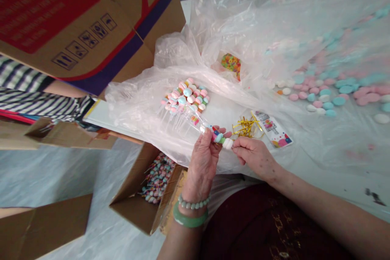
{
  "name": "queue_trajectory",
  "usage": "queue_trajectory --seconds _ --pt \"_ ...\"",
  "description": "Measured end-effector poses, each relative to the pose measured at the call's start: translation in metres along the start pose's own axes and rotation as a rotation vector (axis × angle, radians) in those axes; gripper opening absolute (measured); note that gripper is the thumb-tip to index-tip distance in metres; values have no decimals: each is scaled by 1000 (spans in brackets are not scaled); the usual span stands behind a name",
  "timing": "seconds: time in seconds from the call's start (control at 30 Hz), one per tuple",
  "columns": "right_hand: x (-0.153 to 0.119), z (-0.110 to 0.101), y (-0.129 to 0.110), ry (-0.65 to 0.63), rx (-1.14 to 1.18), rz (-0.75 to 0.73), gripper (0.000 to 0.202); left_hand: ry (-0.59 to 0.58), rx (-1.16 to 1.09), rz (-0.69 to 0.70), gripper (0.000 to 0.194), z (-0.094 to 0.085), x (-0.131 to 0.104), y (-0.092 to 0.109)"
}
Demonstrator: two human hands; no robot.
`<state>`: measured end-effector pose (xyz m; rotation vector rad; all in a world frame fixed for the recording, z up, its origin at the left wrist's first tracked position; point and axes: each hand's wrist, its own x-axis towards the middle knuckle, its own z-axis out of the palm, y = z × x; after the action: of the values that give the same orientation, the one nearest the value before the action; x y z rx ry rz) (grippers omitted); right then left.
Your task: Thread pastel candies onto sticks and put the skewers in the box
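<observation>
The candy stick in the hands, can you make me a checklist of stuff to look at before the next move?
1. Candy stick held: ok, the left hand has its fingers around it.
2. Right hand at the stick's white end: ok, the fingertips are right there.
3. That end closed up: cannot tell, it's too small and partly hidden by the fingertips.
4. Gold strips close by: ok, they lie in a messy bunch just beyond the right hand.
5. Printed packet lying flat: ok, it's beside the gold strips.
6. Candy pile neat: not ok, the pieces are heaped together.
</observation>
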<state>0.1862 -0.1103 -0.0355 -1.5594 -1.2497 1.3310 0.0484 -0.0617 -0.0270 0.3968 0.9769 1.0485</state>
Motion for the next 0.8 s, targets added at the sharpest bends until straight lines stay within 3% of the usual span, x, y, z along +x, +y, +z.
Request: queue_trajectory --seconds 0.13,0.23,0.3,0.4,0.5,0.57,0.8 --pt "1 -1 -1 -41 127 30 20 40 43 -82 36 -4 6 3" --pt "1 0 -4 -82 281 57 15 55 27 -19 17 -9 13 5" --pt "1 0 -6 -106 403 109 12 0 -43 19 11 -11 16 8" --pt "0 -1 -9 -150 529 196 13 -165 -161 -10 29 -12 15 17" --pt "-1 -3 -10 -197 568 241 13 -259 -230 -5 27 -12 13 27" --pt "-1 -2 -11 -205 560 251 14 -259 -249 4 21 -10 13 30" --pt "3 3 -10 -188 492 259 12 -149 -273 14 26 3 12 20"
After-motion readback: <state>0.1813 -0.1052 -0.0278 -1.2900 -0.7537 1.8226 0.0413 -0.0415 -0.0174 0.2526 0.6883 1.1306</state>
